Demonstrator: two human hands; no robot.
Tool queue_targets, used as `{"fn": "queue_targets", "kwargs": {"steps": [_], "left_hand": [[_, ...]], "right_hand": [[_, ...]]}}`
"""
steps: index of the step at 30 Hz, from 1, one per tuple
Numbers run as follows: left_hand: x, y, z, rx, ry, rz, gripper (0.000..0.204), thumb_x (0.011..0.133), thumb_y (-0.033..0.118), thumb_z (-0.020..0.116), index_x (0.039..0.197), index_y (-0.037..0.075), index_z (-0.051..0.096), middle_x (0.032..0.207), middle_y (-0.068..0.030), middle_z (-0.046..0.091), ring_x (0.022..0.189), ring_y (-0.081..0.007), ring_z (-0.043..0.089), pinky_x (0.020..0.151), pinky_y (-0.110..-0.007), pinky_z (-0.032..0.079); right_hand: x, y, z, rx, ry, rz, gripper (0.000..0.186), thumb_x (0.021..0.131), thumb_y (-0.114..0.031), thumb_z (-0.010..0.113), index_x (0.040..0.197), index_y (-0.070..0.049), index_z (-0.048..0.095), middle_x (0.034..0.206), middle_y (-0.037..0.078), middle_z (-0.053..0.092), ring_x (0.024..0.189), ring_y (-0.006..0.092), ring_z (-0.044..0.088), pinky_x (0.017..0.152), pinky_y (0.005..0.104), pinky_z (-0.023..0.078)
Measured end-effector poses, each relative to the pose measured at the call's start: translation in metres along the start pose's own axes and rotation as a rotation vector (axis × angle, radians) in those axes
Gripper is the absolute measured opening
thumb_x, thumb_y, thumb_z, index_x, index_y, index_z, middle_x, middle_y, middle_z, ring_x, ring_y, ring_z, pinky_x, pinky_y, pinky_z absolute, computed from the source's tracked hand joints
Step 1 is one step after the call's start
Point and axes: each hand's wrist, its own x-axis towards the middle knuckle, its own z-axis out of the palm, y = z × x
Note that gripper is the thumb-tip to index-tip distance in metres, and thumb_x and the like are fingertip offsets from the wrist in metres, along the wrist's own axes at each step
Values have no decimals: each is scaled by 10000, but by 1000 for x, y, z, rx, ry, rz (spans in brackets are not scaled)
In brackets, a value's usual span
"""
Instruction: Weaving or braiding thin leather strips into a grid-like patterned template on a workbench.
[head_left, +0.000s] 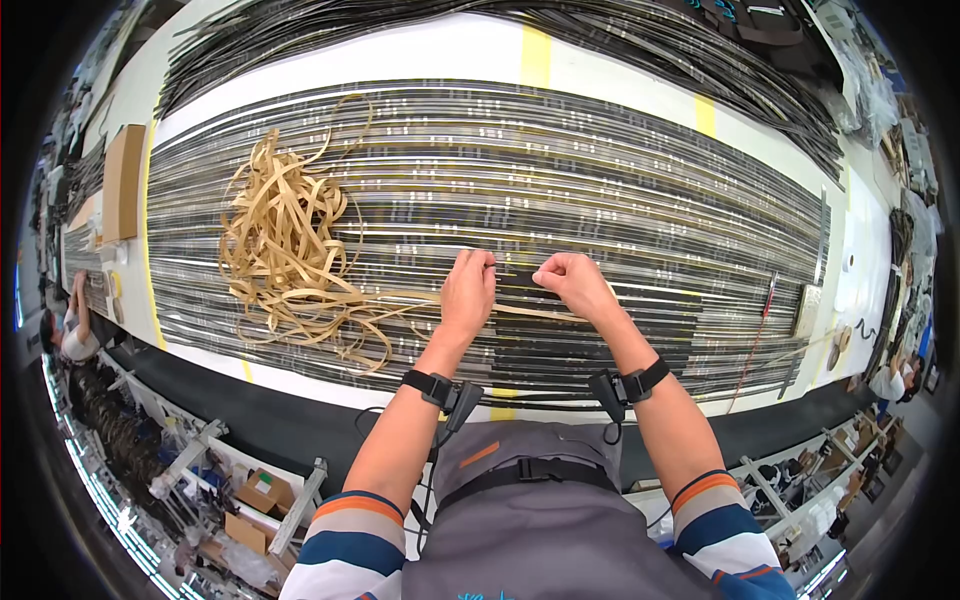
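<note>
Workshop interior, bent by the lens; shelving and cartons below the near edge of a long white table (190, 120).

Far left: one co-worker, arm extended to the table's end. Beside this, one brown cardboard box (123, 182), upright. Next, one yellow line (152, 260) crossing the white top.

Left of centre: one tangled heap of tan band (285, 215), flat, narrow, matt, looped and folded over itself, some loops straying outward; lying on top of the dark strips. A length of it runs rightward from the heap, past the left wrist and across to the right wrist.

Across the middle: dark strips (600, 180), many, long, thin, laid side by side in a broad sheet; black and grey, with pale and yellowish streaks and rows of small light marks. A blacker patch lies beneath the hands. A further loose bundle (610, 35) along the far edge.

Centre: left hand (468, 292), fingers bent and gathered; anything pinched cannot be told. Just right of it, apart: right hand (578, 285), thumb and forefinger tips close together; contents likewise undeterminable.

Right: one slim red tool (769, 298) over the strips; one pale block (808, 310) near their ends.
</note>
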Motion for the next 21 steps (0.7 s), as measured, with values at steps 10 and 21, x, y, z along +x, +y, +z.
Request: {"fn": "queue_targets", "kwargs": {"steps": [10,21], "left_hand": [[4,-1,1,-2,-32,-48,80,841,82,594,908,61,556,887,-99,550,729,-308,589,654,-410,464],[6,-4,4,-29,7,-10,98,809,68,622,857,41,542,791,-82,517,654,-261,527,601,-366,439]], "right_hand": [[4,-3,5,-29,-5,63,198,777,-202,693,813,-9,667,707,83,648,662,163,600,641,311,476],[14,-10,23,-93,40,13,199,778,-205,692,792,-8,663,670,121,625,614,230,586,623,338,471]]}}
